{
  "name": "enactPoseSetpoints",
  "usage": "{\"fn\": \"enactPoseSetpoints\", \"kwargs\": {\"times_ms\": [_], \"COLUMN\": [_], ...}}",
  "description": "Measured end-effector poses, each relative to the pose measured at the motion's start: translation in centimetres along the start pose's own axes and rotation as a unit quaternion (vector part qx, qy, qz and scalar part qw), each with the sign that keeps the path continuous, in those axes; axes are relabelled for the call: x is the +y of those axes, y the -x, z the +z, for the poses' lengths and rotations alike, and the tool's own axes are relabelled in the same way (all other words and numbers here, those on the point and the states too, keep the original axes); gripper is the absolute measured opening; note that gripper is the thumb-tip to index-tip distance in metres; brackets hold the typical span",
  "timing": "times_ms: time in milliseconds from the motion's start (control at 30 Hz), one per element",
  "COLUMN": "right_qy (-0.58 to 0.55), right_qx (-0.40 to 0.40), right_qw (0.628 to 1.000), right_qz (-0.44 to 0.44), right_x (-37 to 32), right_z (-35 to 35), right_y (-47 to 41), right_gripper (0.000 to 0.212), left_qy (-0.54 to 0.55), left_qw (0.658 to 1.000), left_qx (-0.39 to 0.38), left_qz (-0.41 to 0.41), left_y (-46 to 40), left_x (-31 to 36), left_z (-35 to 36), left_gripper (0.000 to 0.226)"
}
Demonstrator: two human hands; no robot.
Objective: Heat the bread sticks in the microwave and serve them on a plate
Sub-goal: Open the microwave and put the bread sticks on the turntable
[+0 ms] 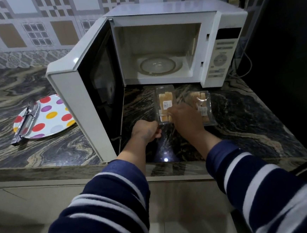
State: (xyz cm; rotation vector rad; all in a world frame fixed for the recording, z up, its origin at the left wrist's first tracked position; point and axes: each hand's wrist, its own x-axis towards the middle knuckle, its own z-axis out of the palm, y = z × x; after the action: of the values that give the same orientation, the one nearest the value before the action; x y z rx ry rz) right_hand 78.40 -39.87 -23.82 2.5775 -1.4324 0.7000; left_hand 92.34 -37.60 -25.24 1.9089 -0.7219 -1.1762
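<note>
Two hands on clear plastic bread-stick pack (166, 104): left hand (147, 130) fingers pinch near corner, right hand (185, 117) fingers lie on lid. Likely opening pack; next, sticks onto glass turntable (158, 66) of open white microwave (163, 47).

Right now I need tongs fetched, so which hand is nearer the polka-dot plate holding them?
Left. The left hand is at the clear bread-stick pack, just past the open microwave door from the polka-dot plate; the right hand lies farther right.

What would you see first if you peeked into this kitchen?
The white microwave at the back of the counter, its door swung wide open and nothing on its glass turntable. In front of it, the left hand and right hand grip a clear pack of bread sticks. Far left lies a polka-dot plate with tongs on it.
</note>
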Motion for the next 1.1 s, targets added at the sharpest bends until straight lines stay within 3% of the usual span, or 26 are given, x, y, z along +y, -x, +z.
{"fn": "enactPoseSetpoints", "kwargs": {"times_ms": [33,100,167,233,300,467,533,633,733,833,1100], "right_qy": [-0.001,-0.024,-0.064,-0.074,-0.089,-0.206,-0.266,-0.27,-0.258,-0.183,-0.209], "right_qx": [0.015,0.025,0.025,0.034,0.041,0.137,0.093,-0.017,-0.068,-0.08,-0.064], "right_qw": [1.0,0.999,0.998,0.997,0.995,0.958,0.934,0.931,0.926,0.933,0.922], "right_qz": [-0.002,0.001,0.011,0.012,0.024,0.146,0.218,0.247,0.268,0.298,0.32], "right_x": [0.3,0.9,1.1,1.1,1.2,0.7,0.5,0.0,-0.6,-1.1,-1.5], "right_z": [-0.4,-1.2,-2.0,-2.5,-2.8,-2.2,-1.3,0.5,1.7,2.6,1.7], "right_y": [-0.3,-1.1,-2.0,-2.9,-3.7,-3.7,-3.1,-3.4,-4.6,-5.6,-7.2], "right_gripper": [0.02,0.018,0.02,0.022,0.023,0.046,0.042,0.02,0.044,0.056,0.036], "left_qy": [-0.085,-0.284,-0.299,-0.267,-0.256,-0.201,-0.188,-0.177,-0.171,-0.168,-0.155], "left_qw": [0.996,0.95,0.915,0.877,0.848,0.865,0.874,0.883,0.884,0.879,0.877], "left_qx": [0.009,0.086,0.157,0.171,0.168,0.215,0.213,0.192,0.184,0.184,0.17], "left_qz": [0.028,0.099,0.219,0.361,0.432,0.407,0.394,0.389,0.394,0.405,0.421], "left_y": [0.0,0.6,1.3,1.5,1.3,0.9,0.6,-0.1,-0.6,-1.0,-1.6], "left_x": [0.2,0.6,1.6,2.8,4.1,7.3,8.4,9.8,10.4,10.5,10.0], "left_z": [-0.3,-0.9,-1.2,-1.0,-0.9,-0.7,-0.7,-0.8,-0.9,-1.0,-1.5], "left_gripper": [0.031,0.052,0.056,0.049,0.037,0.019,0.017,0.016,0.012,0.013,0.015]}}
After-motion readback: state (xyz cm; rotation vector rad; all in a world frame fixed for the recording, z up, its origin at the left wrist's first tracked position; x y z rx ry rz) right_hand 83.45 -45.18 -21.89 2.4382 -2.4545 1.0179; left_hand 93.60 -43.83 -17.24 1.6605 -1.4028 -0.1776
